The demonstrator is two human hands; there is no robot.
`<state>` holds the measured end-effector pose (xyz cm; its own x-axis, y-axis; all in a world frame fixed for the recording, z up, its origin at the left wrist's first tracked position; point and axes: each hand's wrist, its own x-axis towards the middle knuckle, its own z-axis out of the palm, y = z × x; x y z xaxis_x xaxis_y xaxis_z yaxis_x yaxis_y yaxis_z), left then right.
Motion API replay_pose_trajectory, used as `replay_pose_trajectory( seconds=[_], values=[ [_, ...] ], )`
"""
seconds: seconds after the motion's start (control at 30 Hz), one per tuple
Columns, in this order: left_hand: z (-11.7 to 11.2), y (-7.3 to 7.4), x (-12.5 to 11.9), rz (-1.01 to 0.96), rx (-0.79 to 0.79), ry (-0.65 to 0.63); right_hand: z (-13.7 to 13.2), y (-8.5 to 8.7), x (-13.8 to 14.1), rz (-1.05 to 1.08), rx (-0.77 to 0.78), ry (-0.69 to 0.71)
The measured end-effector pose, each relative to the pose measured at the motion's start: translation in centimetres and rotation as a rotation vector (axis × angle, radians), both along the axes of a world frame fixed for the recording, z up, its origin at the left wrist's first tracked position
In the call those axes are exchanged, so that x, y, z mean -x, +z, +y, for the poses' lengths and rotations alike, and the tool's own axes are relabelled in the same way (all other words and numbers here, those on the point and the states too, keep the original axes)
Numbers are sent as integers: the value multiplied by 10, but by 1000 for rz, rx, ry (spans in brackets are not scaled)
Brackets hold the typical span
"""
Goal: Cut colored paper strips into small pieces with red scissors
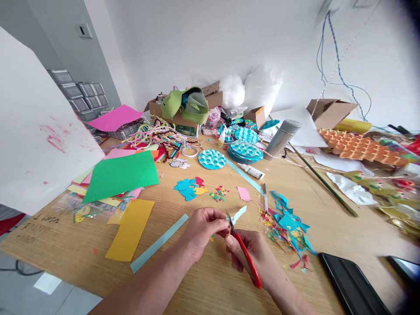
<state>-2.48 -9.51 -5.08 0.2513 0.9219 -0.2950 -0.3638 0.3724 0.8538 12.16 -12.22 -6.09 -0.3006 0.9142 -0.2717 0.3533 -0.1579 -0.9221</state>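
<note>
My right hand (254, 258) grips red-handled scissors (244, 253), blades pointing up and away. My left hand (201, 227) pinches a small light-blue paper strip (239, 214) that sticks out just past the scissor blades. Both hands hover low over the wooden table (203, 280), near its front edge. A heap of blue, red and yellow paper scraps (288, 227) lies just right of the hands. A longer light-blue strip (159, 243) lies on the table to the left of my left hand.
Green (121, 175) and yellow (131, 229) paper sheets lie at the left. Blue patterned discs (212, 158), a glue tube (251, 170), a metal bottle (281, 138), cardboard boxes (183, 113) and an orange egg tray (361, 148) crowd the back. A dark tablet (351, 284) lies front right.
</note>
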Motion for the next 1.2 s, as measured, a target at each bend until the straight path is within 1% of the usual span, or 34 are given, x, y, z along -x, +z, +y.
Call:
replay_pose_trajectory(
  seconds=[0.2,0.33,0.47,0.6,0.7,0.8,0.87,0.93,1.07,1.2],
  values=[
    [-1,1,-3,-78,-21,9,0,5,2,39,-31,18],
    [-1,12,-5,-60,-50,10,1,15,0,71,-31,32],
    [5,34,-5,7,-131,-60,3,38,-5,98,-51,68],
    [20,61,-7,88,-163,-120,10,67,-11,76,-108,68],
    [36,79,-9,81,-226,-164,18,85,-14,67,-156,37],
    [49,92,-11,45,-270,-190,28,97,-16,87,-198,21],
    [56,96,-12,22,-291,-202,35,101,-18,108,-229,32],
    [60,98,-12,2,-308,-201,41,104,-19,118,-252,68],
    [65,96,-10,3,-308,-164,53,105,-21,98,-265,139],
    [69,93,-7,31,-304,-136,61,103,-20,37,-284,147]
  ],
)
